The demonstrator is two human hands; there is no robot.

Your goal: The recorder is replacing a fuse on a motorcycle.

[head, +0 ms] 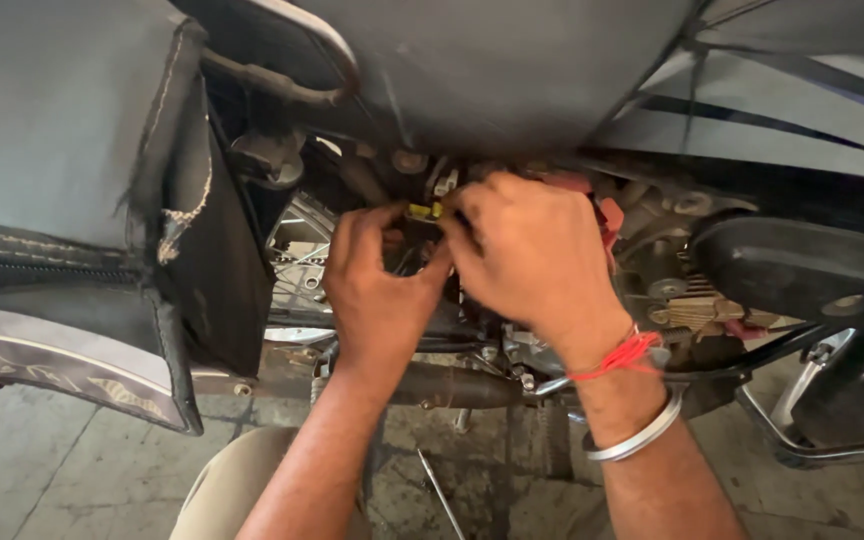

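black saddlebag (72, 130), spoked wheel (297, 255), concrete floor (42, 470)

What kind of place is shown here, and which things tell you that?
Probably a motorcycle repair spot: both hands work on a small yellow part under a motorcycle's seat, with its spoked wheel nearby, above a bare concrete floor.

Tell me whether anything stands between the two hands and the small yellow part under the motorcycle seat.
Nothing visible does. The left hand and right hand both already reach the yellow part, fingertips meeting on it. The black seat hangs above and the side bag sits off to the left, neither between.
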